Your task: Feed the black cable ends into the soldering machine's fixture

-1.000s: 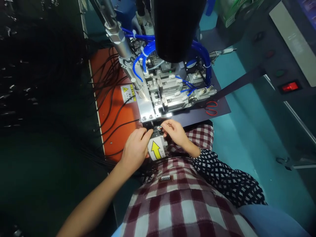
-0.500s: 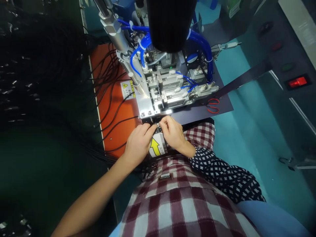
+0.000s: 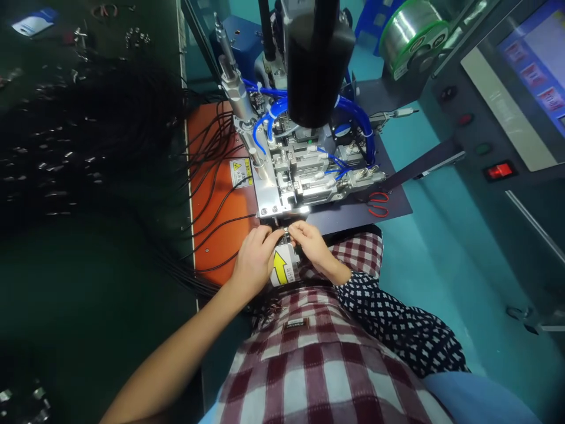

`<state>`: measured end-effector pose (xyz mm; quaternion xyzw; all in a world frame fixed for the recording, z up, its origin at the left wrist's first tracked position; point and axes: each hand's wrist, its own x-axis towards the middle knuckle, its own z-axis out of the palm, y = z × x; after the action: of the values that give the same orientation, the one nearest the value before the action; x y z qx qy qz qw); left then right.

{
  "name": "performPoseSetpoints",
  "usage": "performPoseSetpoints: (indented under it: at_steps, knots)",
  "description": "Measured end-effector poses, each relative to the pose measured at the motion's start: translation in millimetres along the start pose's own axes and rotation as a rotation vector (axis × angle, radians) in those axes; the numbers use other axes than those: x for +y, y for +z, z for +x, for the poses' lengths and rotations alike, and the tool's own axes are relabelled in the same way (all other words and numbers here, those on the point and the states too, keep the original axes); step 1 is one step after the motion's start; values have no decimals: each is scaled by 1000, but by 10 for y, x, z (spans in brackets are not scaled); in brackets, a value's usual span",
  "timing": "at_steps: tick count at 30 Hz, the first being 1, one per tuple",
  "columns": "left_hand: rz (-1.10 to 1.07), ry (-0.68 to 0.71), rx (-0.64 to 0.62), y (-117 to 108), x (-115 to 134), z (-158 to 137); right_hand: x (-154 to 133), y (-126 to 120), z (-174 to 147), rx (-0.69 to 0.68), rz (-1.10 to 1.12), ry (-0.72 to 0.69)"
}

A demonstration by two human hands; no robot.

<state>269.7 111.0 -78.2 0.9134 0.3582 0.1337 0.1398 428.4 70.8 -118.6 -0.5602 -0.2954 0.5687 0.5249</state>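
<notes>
My left hand [image 3: 253, 256] and my right hand [image 3: 311, 244] meet at the front edge of a metal fixture machine [image 3: 300, 171]. Their fingertips pinch a small cable end [image 3: 286, 231] with thin coloured wires, just below the machine's lit slot. Under the hands sits a white block with a yellow arrow label [image 3: 282, 266]. Black cables [image 3: 212, 194] run from the left across an orange mat [image 3: 220, 235] toward the hands. What the fingers grip is mostly hidden.
A large heap of black cables [image 3: 88, 135] fills the left bench. Red-handled scissors [image 3: 378, 201] lie right of the machine. A black cylinder [image 3: 318, 65] hangs over it with blue hoses [image 3: 353, 115]. A control panel with a red switch [image 3: 498, 171] and a solder spool [image 3: 410, 32] stand at right.
Both hands have closed in together at the machine's front slot, fingertips nearly touching. The camera has pulled back and tilted up, showing more of the bench.
</notes>
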Motion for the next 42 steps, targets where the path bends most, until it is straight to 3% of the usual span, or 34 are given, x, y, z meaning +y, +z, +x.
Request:
performPoseSetpoints:
  at_steps: [7, 11, 15, 21, 35, 42]
  knots:
    - [-81, -75, 63, -108, -84, -363, 72, -205, -54, 123, -17, 5]
    - [12, -167, 43, -165, -66, -689, 107, -325, -153, 145, -39, 45]
    - [185, -231, 2, -134, -8, -792, 161, -381, -217, 161, -49, 61]
    - [326, -223, 5, -120, -15, -717, 217, -446, -263, 179, -56, 55]
    - [282, -221, 58, -118, -37, -703, 200, -543, -332, 230, -66, 66]
    - [151, -214, 43, -219, -448, -158, 225, -603, -347, 231, -90, 78]
